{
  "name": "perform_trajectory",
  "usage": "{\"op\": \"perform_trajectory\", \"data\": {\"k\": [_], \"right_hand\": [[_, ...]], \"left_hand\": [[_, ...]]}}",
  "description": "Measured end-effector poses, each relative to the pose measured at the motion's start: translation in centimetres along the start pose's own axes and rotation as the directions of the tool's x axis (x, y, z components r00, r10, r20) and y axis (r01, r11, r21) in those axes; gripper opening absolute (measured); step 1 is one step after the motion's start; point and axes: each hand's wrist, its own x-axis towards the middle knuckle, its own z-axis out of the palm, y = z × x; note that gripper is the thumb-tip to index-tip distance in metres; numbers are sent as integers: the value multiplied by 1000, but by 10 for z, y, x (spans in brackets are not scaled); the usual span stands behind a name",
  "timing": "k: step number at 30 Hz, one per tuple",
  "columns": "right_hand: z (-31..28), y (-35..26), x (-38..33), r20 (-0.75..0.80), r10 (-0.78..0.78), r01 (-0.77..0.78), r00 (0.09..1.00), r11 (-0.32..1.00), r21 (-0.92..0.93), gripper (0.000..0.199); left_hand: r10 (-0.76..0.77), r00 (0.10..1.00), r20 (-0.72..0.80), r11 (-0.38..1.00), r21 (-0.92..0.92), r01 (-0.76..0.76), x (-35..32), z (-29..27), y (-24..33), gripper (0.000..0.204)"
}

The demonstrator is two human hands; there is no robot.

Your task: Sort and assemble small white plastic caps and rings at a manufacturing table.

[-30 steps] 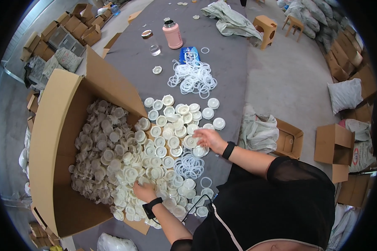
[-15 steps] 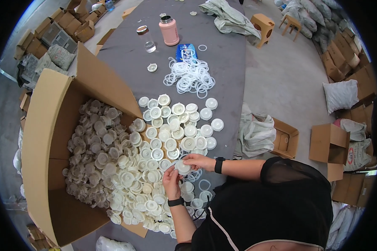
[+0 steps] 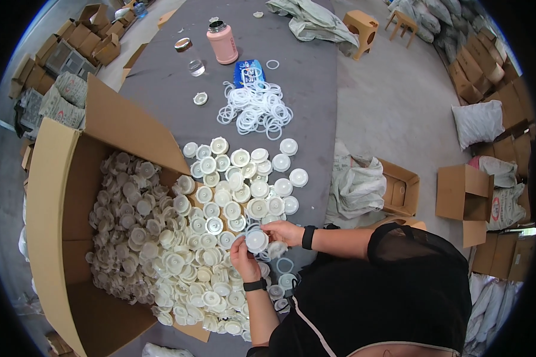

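A round white plastic lid (image 3: 256,241) is held up near the table's right edge. My left hand (image 3: 242,262) pinches its left side, thumb and fingers closed. My right hand (image 3: 283,232) has its fingertips at the lid's upper right rim, closed against it; whether a ring is also in them I cannot make out. Just below the right hand is a smeared whitish lid (image 3: 276,250), apparently in motion. Pale sealing rings (image 3: 284,265) lie on the table beside and under my hands. Many loose white lids (image 3: 211,256) spread to the left.
A large cardboard box (image 3: 53,238) lies open at left, spilling lids. Farther up the table are a heap of white rings (image 3: 257,110), a blue packet (image 3: 248,72), a pink bottle (image 3: 223,44) and a clear cup (image 3: 190,56). Sacks (image 3: 357,187) and cartons (image 3: 467,190) stand at right.
The held lid now shows its face more fully. A blurred whitish lid has appeared below my right hand. The whole view has shifted slightly, moving the table items left.
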Motion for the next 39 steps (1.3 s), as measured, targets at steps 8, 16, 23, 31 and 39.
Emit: {"op": "perform_trajectory", "data": {"k": [8, 16, 23, 31, 39], "right_hand": [[2, -1, -8, -50, 78, -73, 996, 992, 99, 33], [-12, -9, -14, -138, -93, 69, 986, 983, -169, 22], [-19, -11, -15, -264, -192, 150, 945, 973, -173, 21], [9, -5, -22, -239, -245, 211, 940, 964, -160, 18], [44, 0, -54, 5, -162, 159, 987, 974, 163, 15]], "left_hand": [[-28, 996, -80, 975, 219, 45, 21, 0, -27, 10], [201, 976, 79, 648, 737, -193, 61, -2, -45, 18], [45, 984, -175, 870, 491, 48, 42, 15, -18, 15], [1, 994, -105, 1000, -23, -4, -13, 17, 12, 9], [-133, 988, -73, 968, -225, 114, -44, 28, 12, 6]]}}
